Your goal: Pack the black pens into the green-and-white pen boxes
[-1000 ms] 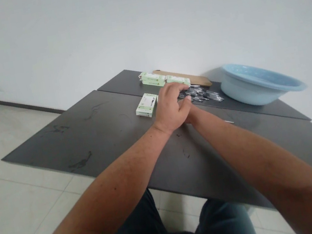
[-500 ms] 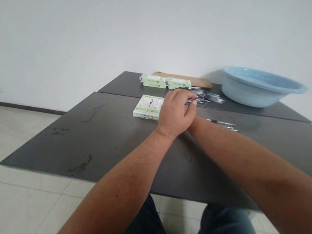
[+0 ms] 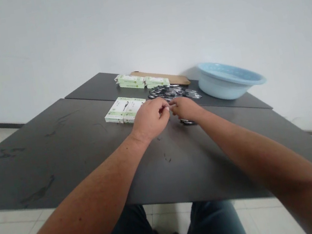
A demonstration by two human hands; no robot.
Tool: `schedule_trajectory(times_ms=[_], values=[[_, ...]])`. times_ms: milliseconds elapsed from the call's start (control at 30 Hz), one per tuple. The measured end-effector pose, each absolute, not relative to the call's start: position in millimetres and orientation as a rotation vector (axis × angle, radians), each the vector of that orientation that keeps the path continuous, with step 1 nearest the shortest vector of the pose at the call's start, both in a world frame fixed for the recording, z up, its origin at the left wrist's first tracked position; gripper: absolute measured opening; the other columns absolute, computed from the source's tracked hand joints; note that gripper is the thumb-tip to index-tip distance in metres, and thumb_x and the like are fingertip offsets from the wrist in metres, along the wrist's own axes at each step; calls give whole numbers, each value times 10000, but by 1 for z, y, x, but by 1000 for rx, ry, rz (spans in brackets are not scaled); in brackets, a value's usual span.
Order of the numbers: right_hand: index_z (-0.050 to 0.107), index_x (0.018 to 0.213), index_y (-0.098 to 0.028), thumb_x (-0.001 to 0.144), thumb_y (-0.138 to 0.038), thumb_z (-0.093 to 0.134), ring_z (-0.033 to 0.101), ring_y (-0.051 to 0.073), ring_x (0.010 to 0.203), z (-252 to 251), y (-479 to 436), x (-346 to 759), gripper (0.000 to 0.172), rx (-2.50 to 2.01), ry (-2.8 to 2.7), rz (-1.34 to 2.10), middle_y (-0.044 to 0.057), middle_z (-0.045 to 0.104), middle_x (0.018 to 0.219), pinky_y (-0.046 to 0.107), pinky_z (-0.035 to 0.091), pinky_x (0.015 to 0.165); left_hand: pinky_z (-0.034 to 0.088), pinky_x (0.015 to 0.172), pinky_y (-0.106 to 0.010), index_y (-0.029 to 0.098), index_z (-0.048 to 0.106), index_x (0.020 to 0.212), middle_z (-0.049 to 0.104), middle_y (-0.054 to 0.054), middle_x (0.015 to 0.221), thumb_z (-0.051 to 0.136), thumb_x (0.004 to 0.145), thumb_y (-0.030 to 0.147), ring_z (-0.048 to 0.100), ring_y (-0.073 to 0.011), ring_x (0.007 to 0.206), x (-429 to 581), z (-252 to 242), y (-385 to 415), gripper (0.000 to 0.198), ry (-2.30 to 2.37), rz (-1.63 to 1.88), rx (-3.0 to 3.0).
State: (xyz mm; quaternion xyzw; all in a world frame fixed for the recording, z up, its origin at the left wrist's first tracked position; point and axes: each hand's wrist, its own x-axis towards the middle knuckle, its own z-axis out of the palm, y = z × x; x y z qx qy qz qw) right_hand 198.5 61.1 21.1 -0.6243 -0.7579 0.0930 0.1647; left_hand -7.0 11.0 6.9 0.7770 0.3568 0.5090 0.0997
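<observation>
Over the middle of the dark table, my left hand (image 3: 150,118) is closed, thumb against curled fingers, beside two white-and-green boxes (image 3: 114,111) lying side by side. Its fingertips meet those of my right hand (image 3: 187,108), which is closed too. Whatever lies between the fingers is too small or hidden to make out. A few dark pens (image 3: 187,122) lie on the table just under my right hand, partly covered by it. Behind both hands spreads a loose pile of pens (image 3: 174,90) with black and clear parts.
Farther back stand stacked green-and-white boxes (image 3: 131,82), with a brown cardboard piece (image 3: 178,79) behind them. To the right sits a light blue basin (image 3: 222,86) near the wall. A seam crosses the dark tabletop (image 3: 166,179); its front edge is above my knees.
The view has swung right, so the table things appear farther left. My right hand, before hidden behind the left, now shows beside it, fingertips meeting.
</observation>
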Motion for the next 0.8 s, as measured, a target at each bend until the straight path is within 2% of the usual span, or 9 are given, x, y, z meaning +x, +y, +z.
schedule_trajectory(times_ms=[67, 100, 167, 267, 400, 533, 667, 800], values=[[784, 1305, -129, 1045, -262, 641, 792, 250, 987, 25, 62, 233, 326, -1855, -2151, 247, 128, 845, 1010, 367, 578, 978, 465, 805, -383, 243, 678, 892, 699, -41, 833, 626, 920, 201, 612, -247, 820, -6, 3, 14, 73, 1071, 1427, 2358], [789, 1312, -116, 1039, -242, 622, 798, 252, 959, 27, 63, 249, 343, -1891, -2139, 226, 132, 850, 995, 365, 574, 965, 459, 793, -379, 244, 678, 884, 697, -41, 825, 628, 915, 199, 610, -246, 815, -6, 1, 15, 74, 1075, 1401, 2374], [793, 1319, -99, 1039, -226, 587, 804, 258, 950, 31, 65, 276, 371, -1938, -2122, 187, 151, 856, 1031, 366, 570, 956, 450, 775, -373, 243, 682, 874, 699, -41, 819, 628, 914, 200, 608, -242, 801, -7, -1, 17, 80, 1084, 1370, 2373], [804, 1306, -103, 1045, -240, 566, 798, 278, 1041, 31, 62, 302, 379, -1955, -2141, 144, 171, 849, 1143, 381, 563, 992, 439, 765, -370, 238, 691, 866, 705, -40, 816, 633, 911, 203, 612, -237, 786, -7, -4, 19, 82, 1113, 1344, 2350], [787, 1351, -159, 1032, -327, 618, 775, 293, 1130, 20, 46, 316, 398, -1882, -2265, 166, 144, 824, 1275, 402, 575, 1022, 452, 771, -373, 222, 705, 883, 726, -47, 836, 619, 915, 219, 642, -240, 816, -8, -2, 19, 91, 1187, 1277, 2394], [749, 1416, -177, 1005, -377, 675, 769, 281, 1115, 9, 34, 322, 464, -1757, -2395, 161, 145, 795, 1324, 410, 589, 1038, 485, 786, -374, 207, 715, 916, 760, -53, 880, 598, 937, 227, 674, -238, 853, -9, 0, 18, 120, 1232, 1195, 2466], [733, 1433, -165, 1029, -353, 638, 765, 280, 1124, 9, 52, 314, 456, -1670, -2448, -31, 156, 780, 1337, 421, 589, 1054, 494, 785, -374, 208, 711, 903, 767, -49, 872, 600, 938, 213, 680, -234, 848, -9, 0, 17, 116, 1246, 1164, 2492], [709, 1457, -116, 1045, -336, 617, 729, 314, 1234, 12, 94, 285, 476, -1639, -2453, -148, 186, 772, 1359, 441, 545, 1126, 495, 793, -379, 207, 714, 905, 766, -46, 869, 601, 936, 207, 686, -238, 859, -9, 0, 17, 117, 1266, 1136, 2496]])
